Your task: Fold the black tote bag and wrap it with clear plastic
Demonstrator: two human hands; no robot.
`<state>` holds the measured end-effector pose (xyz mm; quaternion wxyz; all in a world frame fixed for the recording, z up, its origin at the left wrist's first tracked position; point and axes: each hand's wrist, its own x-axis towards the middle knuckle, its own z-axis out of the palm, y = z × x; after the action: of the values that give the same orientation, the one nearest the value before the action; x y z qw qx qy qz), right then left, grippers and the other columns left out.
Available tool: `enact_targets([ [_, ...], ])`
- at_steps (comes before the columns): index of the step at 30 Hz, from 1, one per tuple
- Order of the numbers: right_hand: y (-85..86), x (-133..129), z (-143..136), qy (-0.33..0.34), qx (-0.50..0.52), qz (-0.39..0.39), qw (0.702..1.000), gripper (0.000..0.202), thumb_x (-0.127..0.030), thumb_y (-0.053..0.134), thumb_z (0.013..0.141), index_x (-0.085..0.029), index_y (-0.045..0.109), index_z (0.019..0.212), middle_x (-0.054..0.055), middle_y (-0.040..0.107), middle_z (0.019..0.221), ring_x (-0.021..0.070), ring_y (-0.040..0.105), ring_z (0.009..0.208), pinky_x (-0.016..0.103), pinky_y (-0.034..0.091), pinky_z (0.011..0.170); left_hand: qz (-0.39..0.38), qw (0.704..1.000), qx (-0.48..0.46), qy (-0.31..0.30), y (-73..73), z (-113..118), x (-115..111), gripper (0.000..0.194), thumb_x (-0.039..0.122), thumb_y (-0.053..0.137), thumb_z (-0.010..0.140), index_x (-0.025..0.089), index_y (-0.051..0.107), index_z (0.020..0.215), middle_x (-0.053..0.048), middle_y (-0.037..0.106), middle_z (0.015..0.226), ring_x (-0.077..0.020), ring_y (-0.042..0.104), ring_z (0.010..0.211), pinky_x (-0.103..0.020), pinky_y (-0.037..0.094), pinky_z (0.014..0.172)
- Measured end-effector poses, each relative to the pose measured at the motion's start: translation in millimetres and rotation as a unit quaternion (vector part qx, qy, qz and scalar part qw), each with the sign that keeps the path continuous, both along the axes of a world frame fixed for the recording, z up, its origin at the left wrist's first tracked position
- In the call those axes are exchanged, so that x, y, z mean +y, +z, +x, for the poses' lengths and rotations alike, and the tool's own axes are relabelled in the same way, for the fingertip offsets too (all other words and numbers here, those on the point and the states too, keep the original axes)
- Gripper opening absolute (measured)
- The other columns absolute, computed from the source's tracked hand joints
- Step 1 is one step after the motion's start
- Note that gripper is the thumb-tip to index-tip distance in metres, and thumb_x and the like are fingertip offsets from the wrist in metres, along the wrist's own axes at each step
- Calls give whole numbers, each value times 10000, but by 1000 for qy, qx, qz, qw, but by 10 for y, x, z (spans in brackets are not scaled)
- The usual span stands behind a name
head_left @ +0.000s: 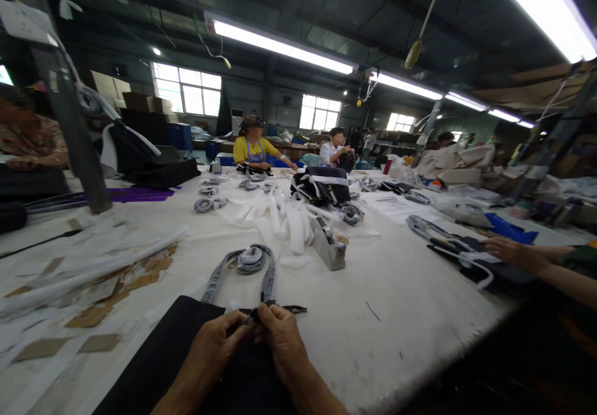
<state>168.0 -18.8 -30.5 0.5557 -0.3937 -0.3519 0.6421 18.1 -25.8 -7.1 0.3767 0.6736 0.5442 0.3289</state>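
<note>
A black bag [163, 346] lies at the table's near edge, its wrapped grey handle [214, 280] looping away from me. My left hand [219, 340] pinches at the bag's top edge, near the handle's base. Close beside it, my right hand [280, 334] is closed on the same spot, thumb and fingers pressed together. What lies between the fingertips is small and dark, partly hidden. A dark zipper end [296, 309] sticks out to the right of my right hand. Inside the handle loop rests a coiled, wrapped strap [250, 258].
A grey tape dispenser [330, 247] stands beyond my hands, near white foam strips [295, 225] and a black bag [321, 185]. Cardboard scraps [93, 312] lie left. At right, a co-worker's hands [513, 253] touch another black bag. A metal post [69, 116] rises at left.
</note>
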Motion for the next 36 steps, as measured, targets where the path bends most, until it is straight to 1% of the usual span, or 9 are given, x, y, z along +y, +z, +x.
enact_targets([
  [2, -24, 19, 1, 5, 33, -11, 999, 427, -550, 757, 647, -140, 660, 721, -5, 580, 605, 97, 489, 517, 219, 395, 500, -20, 1000, -19, -2, 8, 19, 10, 374, 533, 558, 770, 185, 692, 742, -15, 681, 719, -194, 598, 697, -239, 425, 647],
  [4, -44, 33, -2, -1, 48, -15, 999, 398, -505, 790, 625, -146, 645, 718, -20, 567, 587, 86, 471, 494, 211, 387, 486, -70, 996, -59, 1, -22, 31, 35, 411, 576, 607, 712, 171, 673, 711, -9, 651, 664, -173, 562, 626, -237, 406, 586],
  [8, -65, 39, -9, -23, 29, -12, 999, 379, -462, 804, 615, -148, 597, 657, -46, 514, 505, 67, 412, 439, 194, 312, 436, -208, 965, -163, -2, -118, 43, 86, 561, 701, 685, 545, 158, 626, 676, 0, 590, 549, -134, 482, 488, -242, 363, 502],
  [10, -60, 33, -11, -29, 17, -10, 999, 384, -463, 801, 612, -146, 585, 636, -51, 498, 472, 60, 390, 414, 194, 273, 421, -233, 953, -192, -6, -130, 55, 97, 593, 725, 692, 516, 157, 614, 664, -3, 587, 531, -123, 468, 466, -241, 356, 497],
  [17, -29, 33, -1, -19, 24, -24, 999, 404, -484, 796, 584, -149, 571, 601, -44, 500, 441, 57, 391, 381, 194, 271, 402, -160, 976, -148, 11, -15, 171, 108, 545, 665, 703, 569, 136, 639, 687, -12, 618, 576, -126, 494, 508, -235, 353, 510],
  [22, -74, 92, 3, -25, 107, -80, 991, 499, -581, 774, 550, -161, 564, 719, -35, 564, 529, 59, 434, 374, 178, 301, 366, -178, 969, -171, -3, -66, 211, 112, 511, 620, 711, 575, 138, 606, 706, -13, 620, 576, -122, 495, 488, -235, 377, 507],
  [29, -141, 98, -13, -13, 32, -48, 998, 466, -550, 762, 582, -176, 486, 613, -56, 484, 394, 60, 413, 326, 170, 273, 340, -178, 973, -147, 6, -101, 213, 201, 584, 725, 588, 624, 145, 563, 682, -47, 627, 578, -142, 506, 494, -247, 366, 501],
  [33, -136, 89, -8, -23, 34, -49, 998, 468, -542, 781, 562, -165, 508, 608, -51, 493, 410, 47, 405, 330, 160, 280, 336, -115, 990, -81, 14, -95, 204, 260, 523, 678, 538, 716, 158, 545, 660, -9, 569, 567, -137, 472, 530, -239, 331, 503],
  [36, -96, 91, 10, -40, 80, -90, 992, 506, -590, 755, 558, -136, 598, 716, -5, 598, 563, 57, 472, 365, 168, 328, 335, -69, 997, -27, 16, -67, 203, 245, 453, 598, 493, 786, 166, 542, 660, 7, 541, 600, -138, 457, 582, -234, 336, 530],
])
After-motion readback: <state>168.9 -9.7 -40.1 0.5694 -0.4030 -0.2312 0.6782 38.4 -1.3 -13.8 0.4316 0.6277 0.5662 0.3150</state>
